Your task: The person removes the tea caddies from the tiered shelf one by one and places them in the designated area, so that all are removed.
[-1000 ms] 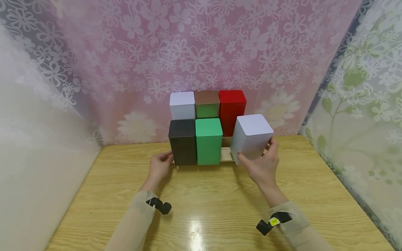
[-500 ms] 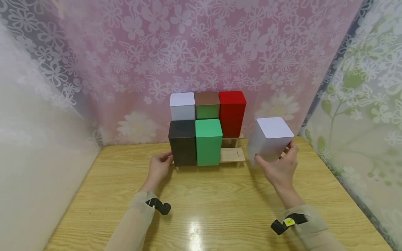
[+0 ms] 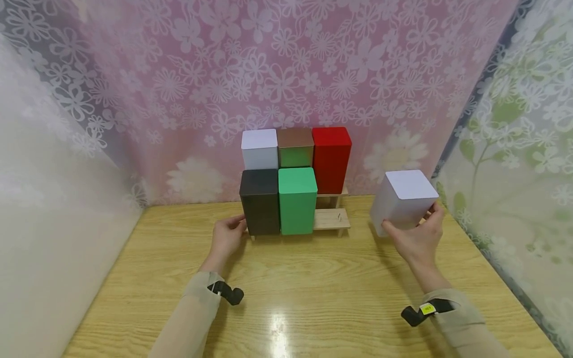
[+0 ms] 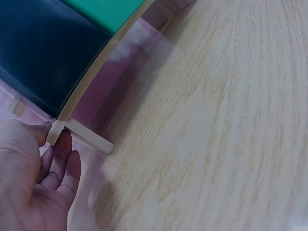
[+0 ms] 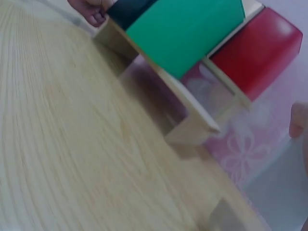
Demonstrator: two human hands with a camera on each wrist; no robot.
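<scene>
My right hand [image 3: 420,244] grips a white rectangular canister [image 3: 398,211] near its base, right of a two-tier wooden rack [image 3: 329,219]. In the right wrist view only part of this white canister [image 5: 279,185] shows at the right edge. At the rack's left end, my left hand [image 3: 227,239] pinches the lower shelf's end, thumb above and fingers beneath, as the left wrist view shows. A black canister [image 3: 261,209] and a green canister [image 3: 297,209] stand side by side on the lower tier. The shelf spot right of the green one is bare.
Behind, on the upper tier, stand another white canister [image 3: 260,154], a brown-topped green one [image 3: 296,155] and a red one [image 3: 332,161]. The wooden table [image 3: 286,293] meets a pink floral curtain [image 3: 286,64] at the back, with pale coverings at both sides.
My right hand has carried the white canister rightward from over the lower shelf's right end to beyond the rack, uncovering that end. The left hand keeps its place on the rack.
</scene>
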